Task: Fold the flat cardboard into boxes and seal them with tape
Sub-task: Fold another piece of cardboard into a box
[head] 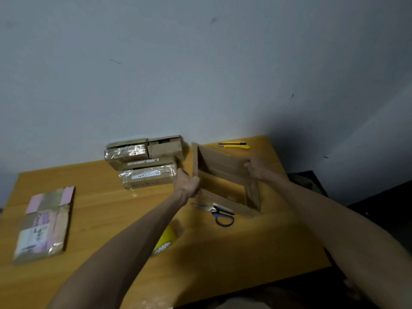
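A brown cardboard box (223, 172) stands opened into a hollow sleeve on the wooden table (223, 253), and I can see the tabletop through it. My left hand (187, 182) grips its left wall. My right hand (256, 167) grips the far right corner with curled fingers. A yellow roll of tape (166, 240) lies near my left forearm, partly hidden by it. Flat cardboard with pink patches and shiny tape (44, 224) lies at the table's left.
Several taped boxes (145, 161) are stacked at the back by the wall. Blue-handled scissors (217, 211) lie just in front of the open box. A yellow utility knife (235, 144) lies at the far edge. The table ends at the right by dark furniture (307, 181).
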